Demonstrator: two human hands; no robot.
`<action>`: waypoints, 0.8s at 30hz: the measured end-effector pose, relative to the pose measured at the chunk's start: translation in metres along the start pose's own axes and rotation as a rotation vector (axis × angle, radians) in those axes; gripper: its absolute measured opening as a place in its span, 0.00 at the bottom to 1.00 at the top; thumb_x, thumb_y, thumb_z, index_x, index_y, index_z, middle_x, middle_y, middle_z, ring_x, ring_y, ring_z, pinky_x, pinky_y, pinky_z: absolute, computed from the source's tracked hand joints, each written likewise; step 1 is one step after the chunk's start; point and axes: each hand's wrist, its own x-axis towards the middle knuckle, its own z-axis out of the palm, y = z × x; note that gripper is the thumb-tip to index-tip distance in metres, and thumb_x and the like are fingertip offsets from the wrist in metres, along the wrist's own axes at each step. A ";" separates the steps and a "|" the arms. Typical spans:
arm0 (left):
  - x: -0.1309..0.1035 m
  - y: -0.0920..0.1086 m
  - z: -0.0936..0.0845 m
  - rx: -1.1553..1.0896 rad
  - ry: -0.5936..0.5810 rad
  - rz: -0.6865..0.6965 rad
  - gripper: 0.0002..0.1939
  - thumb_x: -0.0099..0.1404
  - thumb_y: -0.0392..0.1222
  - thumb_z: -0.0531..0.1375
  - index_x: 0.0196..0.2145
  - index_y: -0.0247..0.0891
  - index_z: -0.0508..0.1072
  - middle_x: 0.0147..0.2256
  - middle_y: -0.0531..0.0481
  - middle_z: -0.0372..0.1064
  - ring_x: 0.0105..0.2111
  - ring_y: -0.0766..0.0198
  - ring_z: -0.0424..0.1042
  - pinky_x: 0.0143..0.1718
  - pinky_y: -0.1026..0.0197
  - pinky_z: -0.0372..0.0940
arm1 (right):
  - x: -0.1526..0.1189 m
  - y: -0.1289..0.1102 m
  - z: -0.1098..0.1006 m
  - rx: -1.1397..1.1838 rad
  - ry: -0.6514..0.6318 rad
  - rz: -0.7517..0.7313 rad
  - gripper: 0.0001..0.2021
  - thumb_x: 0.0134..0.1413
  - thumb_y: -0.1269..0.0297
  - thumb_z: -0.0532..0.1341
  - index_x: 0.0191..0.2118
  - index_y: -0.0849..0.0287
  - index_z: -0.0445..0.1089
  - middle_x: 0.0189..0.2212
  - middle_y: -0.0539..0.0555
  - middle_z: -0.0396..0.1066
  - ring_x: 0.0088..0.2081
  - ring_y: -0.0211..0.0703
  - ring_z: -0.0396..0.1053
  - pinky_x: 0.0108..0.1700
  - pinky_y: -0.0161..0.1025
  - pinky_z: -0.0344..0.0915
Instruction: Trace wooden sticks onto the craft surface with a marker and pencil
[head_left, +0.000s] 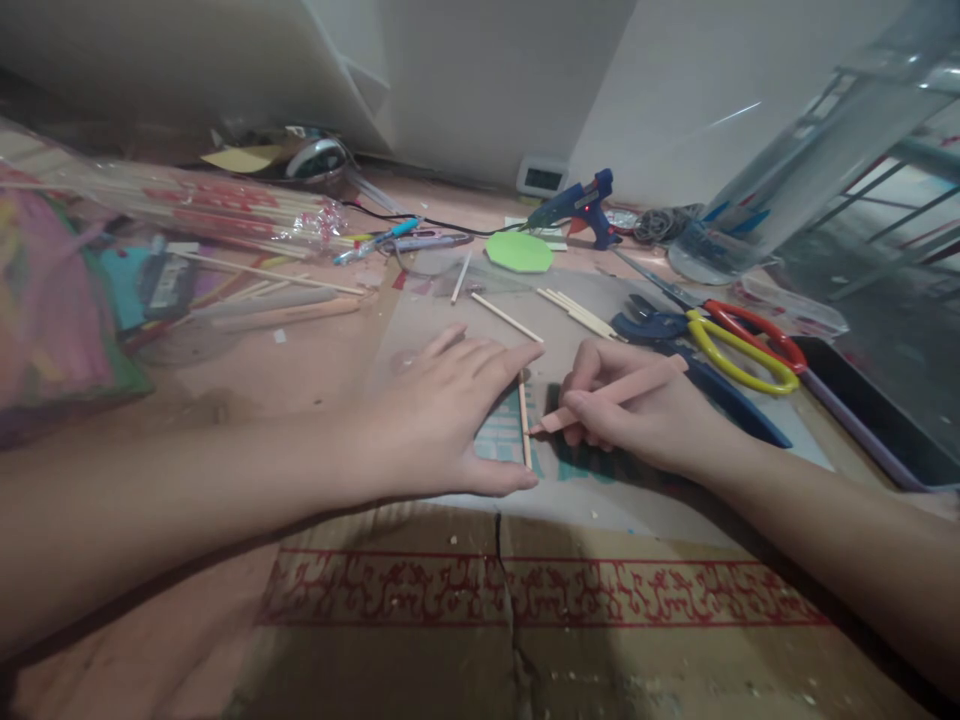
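My left hand (pixel 465 400) lies stretched over the white paper (pixel 442 290), its thumb and forefinger at the two ends of a thin wooden stick (pixel 524 420). The stick lies on the paper, pointing toward me. Pinched in my right hand (pixel 622 400) is a pale pink pen (pixel 634 392), its dark tip touching or almost touching the stick's side. Green markings (pixel 499 430) show on the paper around the stick, partly hidden by my hands. Beyond my fingers lie another wooden stick (pixel 506 317) and a small bunch of sticks (pixel 577 312).
Blue-handled pliers (pixel 739 405), red-and-yellow scissors (pixel 739 345) and a phone (pixel 877 410) lie at the right. Behind are a green paper piece (pixel 519 252), a blue glue gun (pixel 577 208) and a clear cylinder (pixel 795 170). Bagged sticks (pixel 225 205) lie at the left. Cardboard (pixel 390 660) is underneath.
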 end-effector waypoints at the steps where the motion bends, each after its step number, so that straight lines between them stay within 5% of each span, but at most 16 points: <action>1: 0.000 0.000 0.000 -0.002 0.000 -0.001 0.52 0.59 0.64 0.66 0.69 0.30 0.53 0.62 0.34 0.65 0.63 0.43 0.63 0.70 0.37 0.42 | 0.001 -0.001 0.001 0.005 0.027 0.009 0.14 0.61 0.61 0.64 0.24 0.56 0.67 0.22 0.51 0.75 0.18 0.34 0.67 0.18 0.31 0.60; 5: 0.000 0.001 -0.001 -0.011 0.005 0.002 0.52 0.59 0.64 0.67 0.69 0.30 0.54 0.62 0.34 0.65 0.63 0.43 0.63 0.71 0.37 0.42 | 0.002 -0.002 0.002 -0.016 0.075 0.026 0.14 0.60 0.60 0.64 0.25 0.55 0.67 0.22 0.52 0.75 0.18 0.35 0.67 0.18 0.32 0.61; 13: -0.001 0.000 -0.001 -0.018 0.001 -0.002 0.51 0.59 0.64 0.67 0.68 0.30 0.55 0.62 0.34 0.65 0.63 0.42 0.63 0.70 0.37 0.43 | -0.002 0.002 -0.002 -0.007 -0.081 -0.067 0.14 0.61 0.62 0.64 0.24 0.57 0.69 0.23 0.51 0.74 0.20 0.34 0.68 0.21 0.30 0.63; 20: 0.000 0.001 0.000 -0.008 0.002 -0.008 0.51 0.59 0.64 0.66 0.68 0.31 0.55 0.61 0.35 0.66 0.63 0.42 0.63 0.70 0.36 0.44 | 0.001 -0.001 0.001 -0.033 0.028 -0.107 0.14 0.62 0.64 0.64 0.24 0.58 0.70 0.24 0.51 0.73 0.19 0.31 0.65 0.19 0.30 0.59; 24: 0.000 0.001 -0.001 -0.010 0.005 -0.002 0.50 0.59 0.64 0.66 0.68 0.31 0.55 0.62 0.35 0.66 0.63 0.42 0.64 0.70 0.36 0.44 | 0.000 0.001 0.000 0.008 -0.025 -0.113 0.13 0.61 0.66 0.63 0.25 0.57 0.67 0.22 0.50 0.73 0.19 0.32 0.66 0.20 0.29 0.60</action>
